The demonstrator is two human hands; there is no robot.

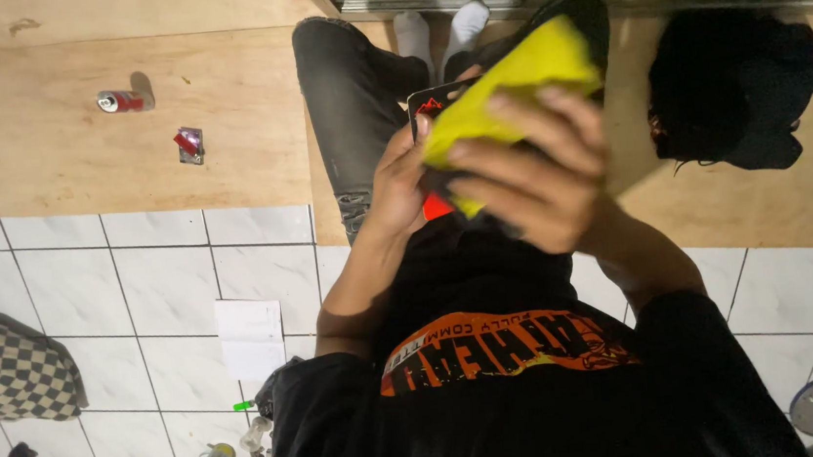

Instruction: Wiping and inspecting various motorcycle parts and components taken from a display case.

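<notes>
we're looking straight down at our lap here. right hand (pixel 534 173) is clamped over a yellow cloth (pixel 511 82), fingers spread so it stays pressed flat on the black shoe (pixel 576 18). left hand (pixel 403 185) grips the shoe's near end from below, steadying it against the push. off on the wooden board (pixel 77 159) lies a small red can (pixel 121 101), well apart.

White tiled floor (pixel 166 279) with wooden board (pixel 126 165), paper sheet (pixel 249 338), checkered bag (pixel 7 366).
</notes>
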